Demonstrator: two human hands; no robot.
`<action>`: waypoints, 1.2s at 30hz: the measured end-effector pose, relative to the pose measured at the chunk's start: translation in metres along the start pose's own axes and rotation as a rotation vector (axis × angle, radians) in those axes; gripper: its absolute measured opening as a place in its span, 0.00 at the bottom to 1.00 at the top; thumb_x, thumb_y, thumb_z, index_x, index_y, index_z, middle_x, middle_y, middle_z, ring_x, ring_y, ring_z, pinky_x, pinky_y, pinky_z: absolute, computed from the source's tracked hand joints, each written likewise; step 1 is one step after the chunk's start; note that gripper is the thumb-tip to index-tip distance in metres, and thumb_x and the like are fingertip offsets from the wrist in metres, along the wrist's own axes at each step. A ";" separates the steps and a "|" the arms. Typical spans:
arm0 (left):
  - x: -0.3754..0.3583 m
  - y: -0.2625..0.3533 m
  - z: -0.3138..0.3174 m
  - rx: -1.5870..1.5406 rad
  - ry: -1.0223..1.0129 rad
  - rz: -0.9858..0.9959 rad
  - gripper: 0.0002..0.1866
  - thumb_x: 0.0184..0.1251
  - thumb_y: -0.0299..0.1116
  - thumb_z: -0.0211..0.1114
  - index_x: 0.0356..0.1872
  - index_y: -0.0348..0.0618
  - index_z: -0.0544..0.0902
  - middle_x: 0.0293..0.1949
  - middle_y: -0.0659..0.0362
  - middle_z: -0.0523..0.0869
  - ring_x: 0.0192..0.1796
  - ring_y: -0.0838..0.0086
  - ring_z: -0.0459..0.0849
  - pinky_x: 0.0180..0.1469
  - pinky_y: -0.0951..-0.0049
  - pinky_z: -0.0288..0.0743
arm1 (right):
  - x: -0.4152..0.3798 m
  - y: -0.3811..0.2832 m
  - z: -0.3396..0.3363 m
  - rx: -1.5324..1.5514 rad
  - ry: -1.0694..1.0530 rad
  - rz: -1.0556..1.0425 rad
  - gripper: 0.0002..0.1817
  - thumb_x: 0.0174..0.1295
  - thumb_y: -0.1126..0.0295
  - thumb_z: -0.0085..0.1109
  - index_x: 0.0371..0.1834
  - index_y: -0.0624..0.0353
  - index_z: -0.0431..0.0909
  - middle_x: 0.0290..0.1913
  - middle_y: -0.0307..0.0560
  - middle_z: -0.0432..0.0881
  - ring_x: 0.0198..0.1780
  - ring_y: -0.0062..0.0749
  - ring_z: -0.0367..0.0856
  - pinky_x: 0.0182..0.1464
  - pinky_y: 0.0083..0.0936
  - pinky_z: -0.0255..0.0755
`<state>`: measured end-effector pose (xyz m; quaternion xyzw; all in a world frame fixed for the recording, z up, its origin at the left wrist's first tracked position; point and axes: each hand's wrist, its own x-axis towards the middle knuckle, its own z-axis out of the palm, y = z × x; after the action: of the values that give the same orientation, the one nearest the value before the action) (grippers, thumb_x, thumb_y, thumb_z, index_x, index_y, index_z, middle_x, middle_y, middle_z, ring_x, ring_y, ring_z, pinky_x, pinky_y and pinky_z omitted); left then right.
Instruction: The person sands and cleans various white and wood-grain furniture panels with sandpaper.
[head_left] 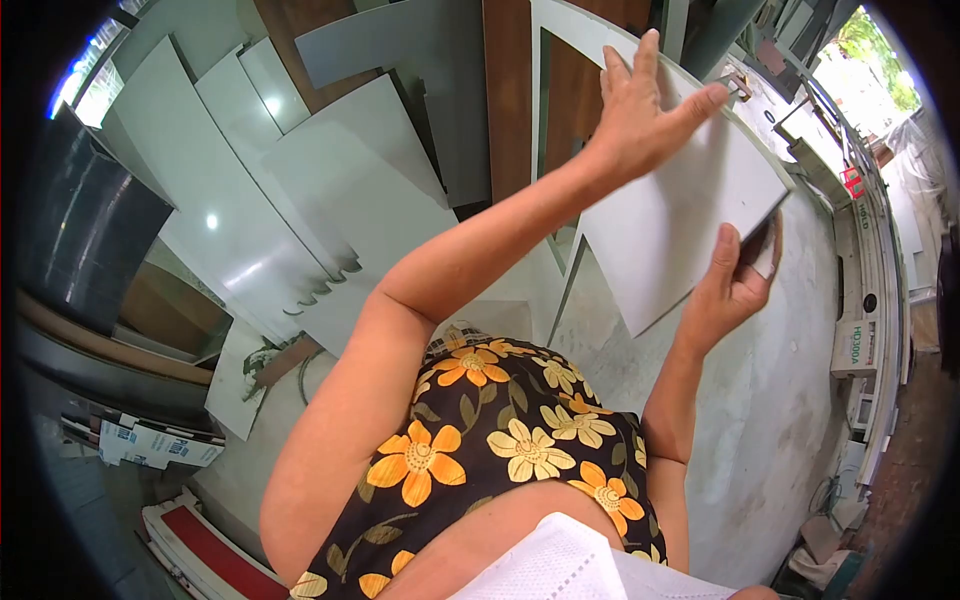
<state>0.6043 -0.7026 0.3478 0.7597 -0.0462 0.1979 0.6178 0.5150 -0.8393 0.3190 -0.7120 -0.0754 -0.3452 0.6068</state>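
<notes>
A white flat panel (675, 220) stands tilted in front of me at the upper right. My right hand (725, 295) grips its lower right edge, thumb on the near face and fingers partly hidden around the edge. Across the upper part of the panel reaches my left hand (650, 120), its fingers spread and its thumb stretched toward the panel's far right edge. Nothing shows in the left hand's grasp. Behind the panel there is a white frame (538, 110) with a brown board (572, 90) showing through it.
Large pale sheets (230, 170) lean at the left, near a glossy black sheet (85, 215). A grey sheet (425, 70) stands at the back. Along the right runs a long metal machine rail (872, 300). A red-and-white piece (215, 545) lies at the lower left on the concrete floor (765, 420).
</notes>
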 end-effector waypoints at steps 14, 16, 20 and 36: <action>-0.002 0.052 -0.046 -0.416 -0.272 -0.109 0.28 0.55 0.29 0.47 0.60 0.32 0.67 0.57 0.53 0.73 0.52 0.70 0.76 0.55 0.73 0.70 | -0.022 -0.011 0.049 0.215 -0.269 -0.200 0.33 0.54 0.79 0.57 0.66 0.60 0.60 0.57 0.58 0.72 0.52 0.51 0.76 0.49 0.31 0.73; 0.000 0.047 -0.054 -0.491 -0.324 -0.170 0.26 0.56 0.32 0.47 0.58 0.35 0.70 0.47 0.54 0.76 0.44 0.74 0.76 0.48 0.75 0.71 | -0.021 -0.008 0.051 0.218 -0.305 -0.201 0.33 0.51 0.81 0.54 0.65 0.56 0.63 0.57 0.56 0.72 0.51 0.52 0.77 0.47 0.33 0.75; -0.003 0.048 -0.065 -0.546 -0.310 -0.186 0.22 0.56 0.33 0.47 0.50 0.35 0.76 0.44 0.56 0.77 0.52 0.73 0.71 0.54 0.75 0.65 | -0.025 -0.007 0.059 0.100 -0.244 -0.288 0.33 0.48 0.81 0.56 0.62 0.53 0.68 0.57 0.54 0.73 0.48 0.47 0.79 0.43 0.32 0.78; 0.007 0.028 -0.101 -0.531 -0.418 -0.156 0.20 0.49 0.37 0.49 0.39 0.36 0.80 0.50 0.58 0.77 0.73 0.69 0.47 0.64 0.69 0.55 | 0.008 0.068 0.031 0.544 -0.010 0.110 0.11 0.64 0.77 0.50 0.49 0.64 0.76 0.41 0.44 0.82 0.41 0.26 0.81 0.44 0.21 0.75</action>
<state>0.5771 -0.6110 0.3915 0.5978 -0.1635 -0.0286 0.7843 0.5692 -0.8309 0.2680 -0.5277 -0.1296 -0.2755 0.7930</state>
